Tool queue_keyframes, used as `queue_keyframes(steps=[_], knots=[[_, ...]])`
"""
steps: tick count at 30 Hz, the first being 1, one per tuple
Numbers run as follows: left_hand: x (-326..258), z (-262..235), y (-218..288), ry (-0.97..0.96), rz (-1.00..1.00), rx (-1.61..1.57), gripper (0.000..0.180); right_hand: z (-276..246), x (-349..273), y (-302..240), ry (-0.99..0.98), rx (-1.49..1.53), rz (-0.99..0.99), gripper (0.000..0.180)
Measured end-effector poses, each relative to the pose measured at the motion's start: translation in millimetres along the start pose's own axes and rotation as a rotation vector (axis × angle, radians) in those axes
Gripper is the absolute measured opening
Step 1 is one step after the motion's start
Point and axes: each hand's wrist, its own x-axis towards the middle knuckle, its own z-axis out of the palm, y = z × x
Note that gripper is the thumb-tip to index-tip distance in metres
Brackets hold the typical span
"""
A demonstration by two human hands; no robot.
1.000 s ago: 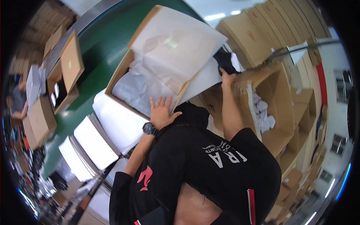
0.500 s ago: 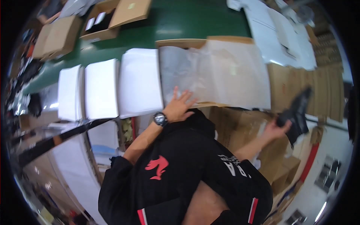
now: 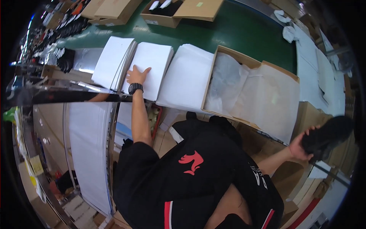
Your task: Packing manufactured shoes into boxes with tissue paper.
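Observation:
My left hand, with a black watch on its wrist, lies on the middle stack of white paper sheets, fingers spread and nothing gripped. A second paper stack is to its left and a third to its right. Beside that one, an open cardboard box is lined with thin white tissue paper, which spreads over its right side. Out at the right, my right hand is closed round a black shoe, held in the air with its dark sole showing.
Across the green table stands another open carton with dark contents, next to a closed one. A metal rail runs along the near left edge. Brown cartons stand at the right, below a white-covered surface.
My left hand has gone left from the tissue-lined box to the middle paper stack. My right hand still holds the shoe, now turned with its sole showing. The whole view has shifted.

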Motion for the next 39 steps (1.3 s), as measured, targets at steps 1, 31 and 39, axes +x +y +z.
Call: queue_keyframes(steps=[1, 31, 39], knots=[[-1.1, 1.3, 1.6, 0.006, 0.005, 0.033, 0.100, 1.5, 2.0, 6.4, -0.015, 0.020, 0.026, 0.116], [-237.8, 54.1, 251.9, -0.479, 0.634, -0.685, 0.030, 16.8, -115.3, 117.6, 0.020, -0.940, 0.635, 0.083], [-212.8, 49.7, 256.3, -0.567, 0.672, -0.555, 0.028, 11.5, -117.8, 175.8, -0.644, -1.979, 0.461, 0.105]])
